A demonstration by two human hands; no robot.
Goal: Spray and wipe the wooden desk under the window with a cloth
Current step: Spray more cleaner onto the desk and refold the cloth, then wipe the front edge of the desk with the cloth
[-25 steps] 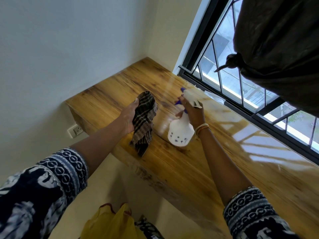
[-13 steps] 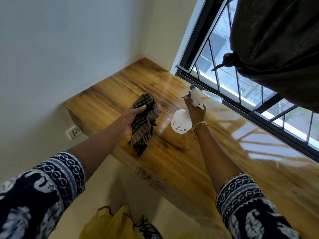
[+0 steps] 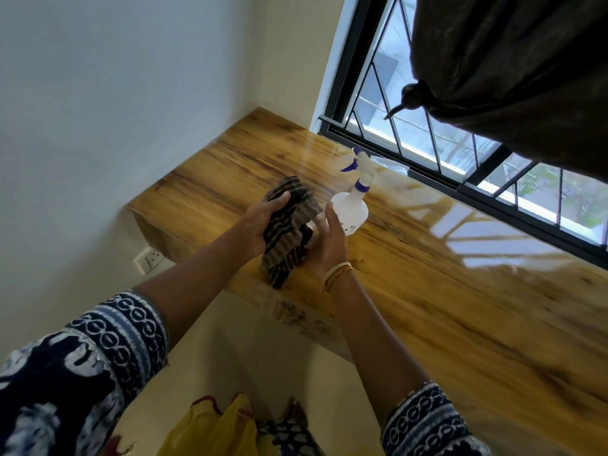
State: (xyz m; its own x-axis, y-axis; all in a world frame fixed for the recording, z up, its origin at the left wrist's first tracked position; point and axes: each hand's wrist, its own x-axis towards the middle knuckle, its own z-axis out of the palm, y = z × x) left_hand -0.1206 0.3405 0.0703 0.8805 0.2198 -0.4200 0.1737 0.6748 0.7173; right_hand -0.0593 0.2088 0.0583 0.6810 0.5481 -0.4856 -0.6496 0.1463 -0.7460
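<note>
I judge spraying done: bottle (image 3: 349, 210) stands at 1 o'clock of cloth (image 3: 289, 230). Left hand (image 3: 263, 225) clamps it; right hand (image 3: 325, 248) steadies, fingers apart. Next: wipe table (image 3: 444, 291).

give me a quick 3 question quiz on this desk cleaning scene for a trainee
1. True or false: the spray bottle stands upright on the wooden desk, with no hand gripping it.
2. Which hand grips the checked cloth from above? A) left hand B) right hand C) neither
3. Fill in: the bottle stands between the cloth and the ____.

Key
1. True. It stands upright on the desk; no fingers are round it.
2. A. The left hand grips the cloth from above, while the right hand meets its other side, fingers fairly straight.
3. Window.
</note>
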